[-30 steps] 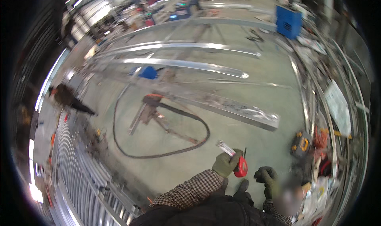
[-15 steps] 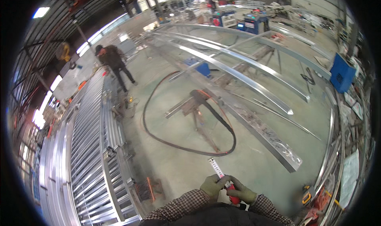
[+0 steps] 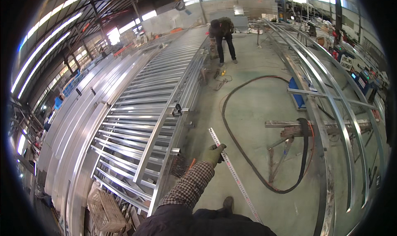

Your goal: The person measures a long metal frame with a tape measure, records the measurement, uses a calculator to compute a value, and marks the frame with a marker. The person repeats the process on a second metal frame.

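Gripping tape measure (image 3: 231,172) w/ left hand (image 3: 214,154).

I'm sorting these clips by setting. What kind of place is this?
Most likely a metal fabrication workshop. Long steel frames lie across the concrete floor, curved rails run along the right, and a crane hook hangs from the roof. The left hand holds out a tape measure.

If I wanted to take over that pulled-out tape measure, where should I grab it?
Pinch the tape measure blade by its thin edges, probably just past the gloved left hand, coming from above. The strip is stiff, narrow and slants through the air, so its flat faces are open there.
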Available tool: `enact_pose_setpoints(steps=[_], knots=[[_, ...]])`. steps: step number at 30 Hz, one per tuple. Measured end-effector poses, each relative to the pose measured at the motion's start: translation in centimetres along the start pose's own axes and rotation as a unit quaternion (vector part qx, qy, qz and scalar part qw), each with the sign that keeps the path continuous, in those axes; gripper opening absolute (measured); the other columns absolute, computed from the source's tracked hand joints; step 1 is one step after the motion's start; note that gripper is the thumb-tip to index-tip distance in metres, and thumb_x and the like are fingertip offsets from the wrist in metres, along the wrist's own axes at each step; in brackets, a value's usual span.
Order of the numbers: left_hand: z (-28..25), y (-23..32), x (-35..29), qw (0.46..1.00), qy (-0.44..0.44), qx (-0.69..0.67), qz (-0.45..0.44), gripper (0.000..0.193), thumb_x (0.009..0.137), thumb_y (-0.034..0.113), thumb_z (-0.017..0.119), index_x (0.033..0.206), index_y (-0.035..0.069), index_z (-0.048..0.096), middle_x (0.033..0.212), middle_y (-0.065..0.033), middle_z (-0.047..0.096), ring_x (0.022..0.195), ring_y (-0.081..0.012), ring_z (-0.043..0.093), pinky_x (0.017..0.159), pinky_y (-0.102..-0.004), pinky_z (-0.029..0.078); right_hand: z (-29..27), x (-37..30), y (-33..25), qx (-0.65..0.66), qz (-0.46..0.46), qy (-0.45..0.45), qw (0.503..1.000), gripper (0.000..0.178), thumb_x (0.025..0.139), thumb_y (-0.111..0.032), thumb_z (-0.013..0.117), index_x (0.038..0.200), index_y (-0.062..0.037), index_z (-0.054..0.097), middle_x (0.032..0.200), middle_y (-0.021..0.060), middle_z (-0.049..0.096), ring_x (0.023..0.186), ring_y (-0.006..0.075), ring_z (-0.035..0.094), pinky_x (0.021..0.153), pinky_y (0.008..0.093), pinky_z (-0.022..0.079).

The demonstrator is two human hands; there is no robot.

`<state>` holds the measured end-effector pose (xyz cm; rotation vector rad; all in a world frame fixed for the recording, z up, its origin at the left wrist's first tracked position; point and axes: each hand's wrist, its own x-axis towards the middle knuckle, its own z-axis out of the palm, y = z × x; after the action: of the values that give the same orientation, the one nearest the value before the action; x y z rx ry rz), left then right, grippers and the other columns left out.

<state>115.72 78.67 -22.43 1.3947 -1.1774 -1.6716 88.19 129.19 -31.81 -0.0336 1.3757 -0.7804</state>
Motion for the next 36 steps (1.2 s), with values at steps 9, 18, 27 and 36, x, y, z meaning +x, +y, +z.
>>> enact_pose_setpoints(steps=[9,18,27,36], knots=[[-4.0,4.8,13.7,0.997,-0.072,0.034,-0.019,0.064,0.103,0.048,0.072,0.143,0.000,0.062,0.111,-0.0104,0.074,0.088,-0.0168,0.070,0.074,-0.0318,0.056,6.9,7.3,-13.4,0.095,-0.030,0.028,0.995,0.030,0.105,-0.038,0.066,0.108,-0.0081,0.064,0.095,0.0066,0.063,0.082,0.0219,0.060,0.078,0.0355,0.050],[-5.7,-0.6,24.6,0.985,-0.127,0.085,-0.080,0.060,0.106,0.046,0.068,0.141,-0.002,0.064,0.116,-0.0128,0.076,0.098,-0.0189,0.073,0.088,-0.0345,0.059,11.0,19.7,-30.1,0.120,-0.148,-0.102,0.976,0.031,0.108,-0.043,0.062,0.101,-0.0130,0.067,0.078,0.0046,0.059,0.073,0.0195,0.057,0.071,0.0339,0.048],[-19.3,-10.6,28.3,0.932,0.050,0.175,-0.314,0.052,0.106,0.043,0.066,0.137,0.003,0.068,0.110,-0.0141,0.078,0.089,-0.0241,0.075,0.076,-0.0362,0.058,20.6,31.5,-52.6,0.216,-0.158,-0.065,0.961,0.033,0.098,-0.032,0.072,0.114,-0.0040,0.065,0.095,0.0148,0.068,0.087,0.0335,0.069,0.077,0.0493,0.060],[-28.8,-10.7,39.4,0.771,-0.196,0.605,-0.040,0.031,0.095,0.037,0.069,0.114,0.013,0.075,0.107,-0.0230,0.078,0.101,-0.0451,0.075,0.085,-0.0513,0.059,23.2,42.3,-68.7,0.256,-0.179,-0.053,0.948,0.026,0.107,-0.022,0.065,0.121,-0.0002,0.063,0.101,0.0178,0.071,0.087,0.0326,0.071,0.073,0.0459,0.061]])
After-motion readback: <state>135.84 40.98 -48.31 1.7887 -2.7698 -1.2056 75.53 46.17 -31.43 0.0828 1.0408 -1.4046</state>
